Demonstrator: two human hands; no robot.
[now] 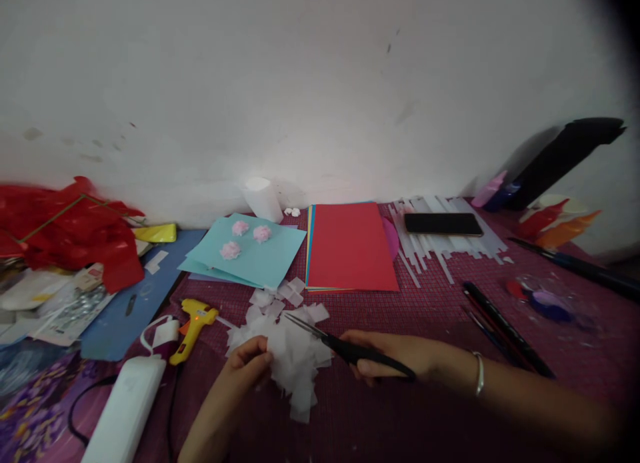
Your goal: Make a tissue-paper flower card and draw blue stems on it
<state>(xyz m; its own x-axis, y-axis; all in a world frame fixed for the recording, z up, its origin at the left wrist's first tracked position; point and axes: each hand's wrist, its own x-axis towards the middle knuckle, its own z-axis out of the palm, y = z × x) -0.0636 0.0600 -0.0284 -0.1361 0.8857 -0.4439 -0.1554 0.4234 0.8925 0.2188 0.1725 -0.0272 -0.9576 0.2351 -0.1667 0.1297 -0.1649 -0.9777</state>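
Observation:
My right hand is closed around the black handles of a pair of scissors, whose blades point left over a heap of white translucent paper squares. My left hand pinches a piece of white paper at the left side of the heap. The blade tips lie close to that piece; whether they touch it I cannot tell. More loose squares spread behind my hands toward the light blue sheets, on which three pink paper flowers sit.
A yellow glue gun and a white power strip lie at the left. Red paper tops a stack in the middle. A phone rests on glue sticks at the right. Pens lie beside my right forearm.

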